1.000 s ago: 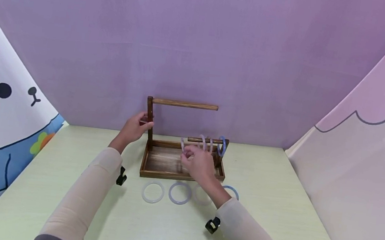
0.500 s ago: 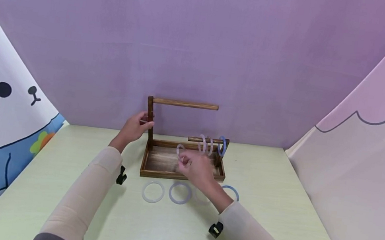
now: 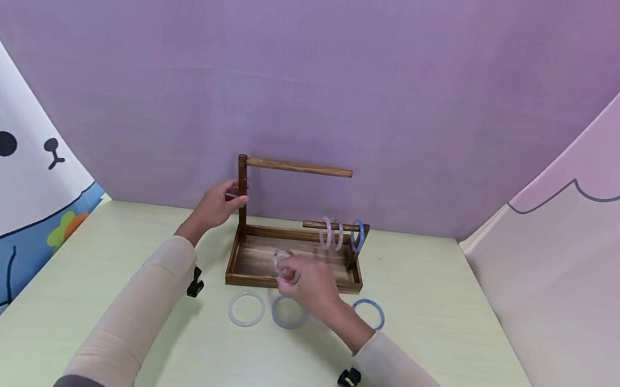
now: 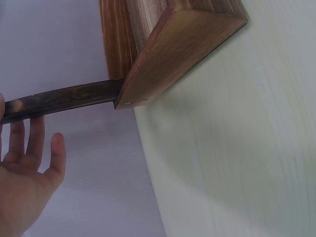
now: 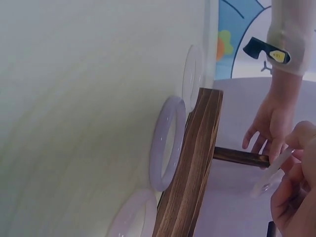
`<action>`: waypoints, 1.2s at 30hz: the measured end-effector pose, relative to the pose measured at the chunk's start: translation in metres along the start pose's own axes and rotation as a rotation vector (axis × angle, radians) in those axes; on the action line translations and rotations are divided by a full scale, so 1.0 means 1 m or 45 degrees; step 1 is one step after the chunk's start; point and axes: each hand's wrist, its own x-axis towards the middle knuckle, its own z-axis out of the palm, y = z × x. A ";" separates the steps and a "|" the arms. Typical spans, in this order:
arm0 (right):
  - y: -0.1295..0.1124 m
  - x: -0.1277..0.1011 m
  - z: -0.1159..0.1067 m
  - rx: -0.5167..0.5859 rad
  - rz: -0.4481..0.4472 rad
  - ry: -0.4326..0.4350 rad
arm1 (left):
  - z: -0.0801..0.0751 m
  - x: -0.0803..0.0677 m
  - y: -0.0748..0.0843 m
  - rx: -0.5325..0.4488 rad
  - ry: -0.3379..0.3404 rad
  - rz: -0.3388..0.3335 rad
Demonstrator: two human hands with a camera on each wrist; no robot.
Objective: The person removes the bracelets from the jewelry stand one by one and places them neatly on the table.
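Observation:
My left hand (image 3: 212,207) grips the left upright post (image 3: 243,175) of a dark wooden bangle rack, thumb on the near side and fingers behind. In the left wrist view some of its fingers (image 4: 35,136) extend past the post. Over the rack's tray (image 3: 255,282), my right hand (image 3: 310,284) pinches a pale translucent bangle (image 5: 269,177), apart from both bars. Two pale lilac bangles (image 3: 326,237) and a blue bangle (image 3: 358,238) hang on the lower bar (image 3: 314,224). Nothing hangs from the upper bar (image 3: 298,167).
On the table before the tray lie a white bangle (image 3: 231,308), a lavender bangle (image 5: 157,148), a pale pinkish bangle (image 5: 118,224) and another blue ring (image 3: 382,318). My right forearm mostly hides the pinkish one in the head view. A purple cloth (image 3: 322,92) stands behind the rack.
My right hand, with the pale bangle, has moved down and slightly left, from beside the lower bar's free end to over the tray. The left hand stays on the post.

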 end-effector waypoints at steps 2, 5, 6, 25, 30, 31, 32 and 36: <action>-0.003 -0.001 0.001 -0.015 -0.028 -0.020 | 0.000 0.000 0.000 -0.003 0.000 0.001; -0.006 -0.004 0.004 -0.021 -0.093 -0.057 | 0.000 0.000 -0.001 0.002 -0.003 0.004; -0.007 -0.005 0.005 -0.031 -0.125 -0.068 | 0.000 0.000 -0.002 0.004 -0.003 0.007; -0.034 -0.021 0.021 -0.082 -0.365 -0.454 | -0.001 -0.003 0.001 0.006 -0.024 -0.010; -0.039 -0.024 0.024 -0.167 -0.443 -0.506 | 0.000 -0.003 0.002 0.000 -0.024 -0.002; -0.039 -0.025 0.025 -0.162 -0.454 -0.522 | 0.000 -0.003 0.003 -0.002 -0.022 -0.004; -0.040 -0.025 0.026 -0.160 -0.464 -0.538 | 0.000 -0.004 0.003 0.001 -0.024 -0.001; -0.041 -0.028 0.030 -0.118 -0.497 -0.590 | -0.001 -0.004 0.003 0.007 -0.024 -0.009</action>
